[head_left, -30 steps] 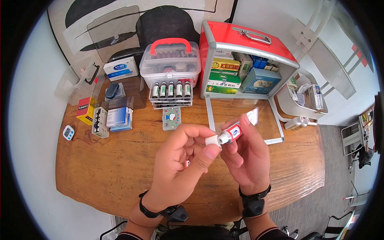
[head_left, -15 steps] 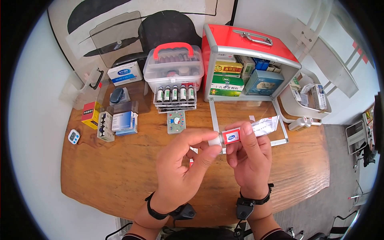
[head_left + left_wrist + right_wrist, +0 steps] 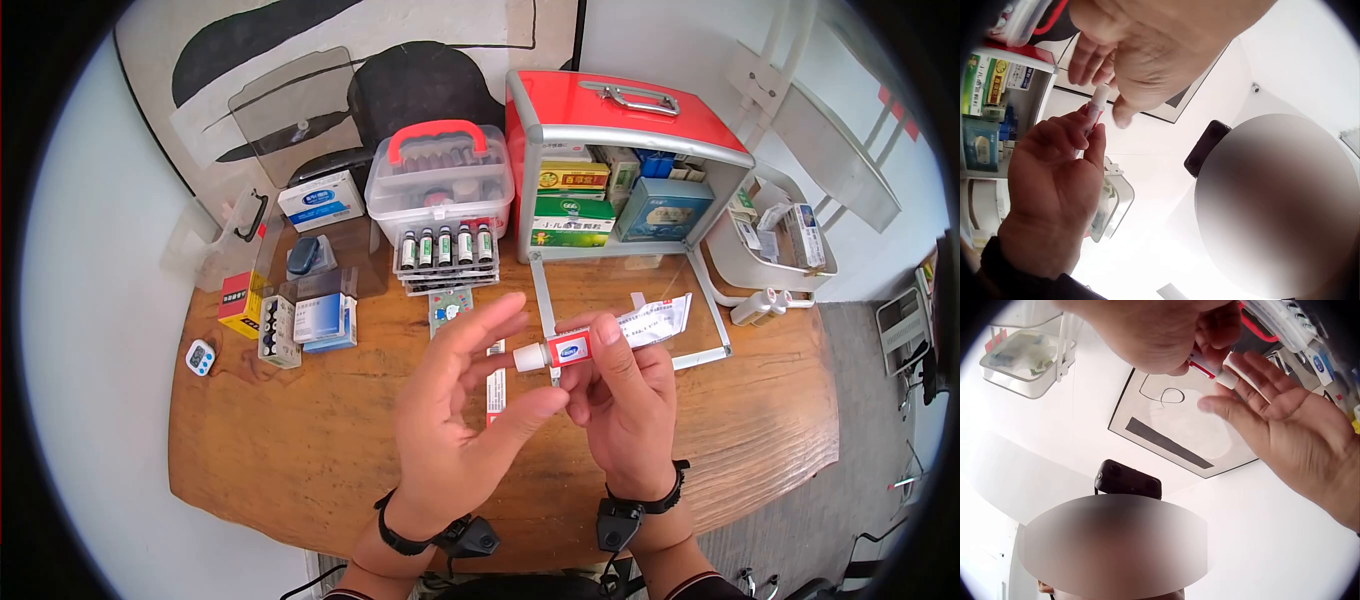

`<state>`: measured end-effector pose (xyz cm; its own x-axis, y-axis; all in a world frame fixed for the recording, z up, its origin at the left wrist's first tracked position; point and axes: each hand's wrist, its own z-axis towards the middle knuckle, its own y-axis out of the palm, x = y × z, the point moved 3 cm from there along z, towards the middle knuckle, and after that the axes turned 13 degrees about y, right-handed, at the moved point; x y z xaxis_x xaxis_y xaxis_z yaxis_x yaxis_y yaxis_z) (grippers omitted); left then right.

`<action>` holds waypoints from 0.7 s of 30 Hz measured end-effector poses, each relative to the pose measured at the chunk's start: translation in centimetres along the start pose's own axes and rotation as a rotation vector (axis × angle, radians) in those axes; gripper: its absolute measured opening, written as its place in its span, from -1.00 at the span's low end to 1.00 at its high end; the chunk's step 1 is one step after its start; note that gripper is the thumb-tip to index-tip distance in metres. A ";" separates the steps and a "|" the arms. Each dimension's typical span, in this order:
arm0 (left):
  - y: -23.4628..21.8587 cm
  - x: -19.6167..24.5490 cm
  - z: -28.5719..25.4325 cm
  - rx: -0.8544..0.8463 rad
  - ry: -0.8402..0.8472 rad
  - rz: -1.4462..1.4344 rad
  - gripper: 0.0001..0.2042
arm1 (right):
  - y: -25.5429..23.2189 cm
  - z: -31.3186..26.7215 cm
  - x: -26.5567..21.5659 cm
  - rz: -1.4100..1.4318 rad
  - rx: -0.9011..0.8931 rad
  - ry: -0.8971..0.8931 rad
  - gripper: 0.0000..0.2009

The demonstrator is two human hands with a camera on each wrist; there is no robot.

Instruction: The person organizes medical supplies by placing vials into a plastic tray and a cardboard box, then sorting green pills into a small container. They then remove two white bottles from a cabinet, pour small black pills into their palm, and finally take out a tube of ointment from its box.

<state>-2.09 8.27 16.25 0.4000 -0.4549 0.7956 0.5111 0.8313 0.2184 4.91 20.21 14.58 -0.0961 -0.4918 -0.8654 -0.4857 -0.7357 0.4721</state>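
My right hand [image 3: 632, 415] grips a small red and silver ointment tube [image 3: 570, 349] between thumb and fingers, its flattened silver end pointing right. A white cap [image 3: 529, 358] sits on the tube's left end. My left hand [image 3: 445, 410] is spread just left of the cap, thumb and fingers apart; in the right wrist view its palm [image 3: 1300, 428] shows nothing held. Behind the left hand, partly hidden by it, a narrow white and red carton [image 3: 496, 385] lies on the wooden table [image 3: 300, 450].
At the back stand a red medicine cabinet [image 3: 640, 100] with its glass door lowered and a clear case [image 3: 440, 190] with a red handle. Small bottles [image 3: 445, 246] sit in front of it. Medicine boxes [image 3: 322, 320] and a timer [image 3: 200, 357] are at left, a white bin [image 3: 770, 255] at right.
The cap was apart from the tube's nozzle; now it sits on it. The left fingers have let go of the cap and spread. The tube has turned nearly level.
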 end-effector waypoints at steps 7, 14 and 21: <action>-1.5 -0.8 -0.2 -0.162 -0.013 0.150 -0.68 | -0.3 0.2 0.3 0.021 -0.007 0.001 -0.68; -2.4 -0.4 -0.9 -0.186 -0.188 0.128 -0.68 | 0.3 -0.3 1.0 -0.023 -0.050 0.002 -0.69; -3.8 -0.2 -4.1 -0.128 -0.392 0.002 -0.74 | -0.2 -1.6 3.8 -0.091 -0.050 0.081 -0.68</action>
<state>-0.95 3.89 12.95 0.0941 -0.2768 0.9563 0.6108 0.7746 0.1641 6.05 17.80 11.46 0.0182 -0.4563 -0.8896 -0.4451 -0.8004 0.4015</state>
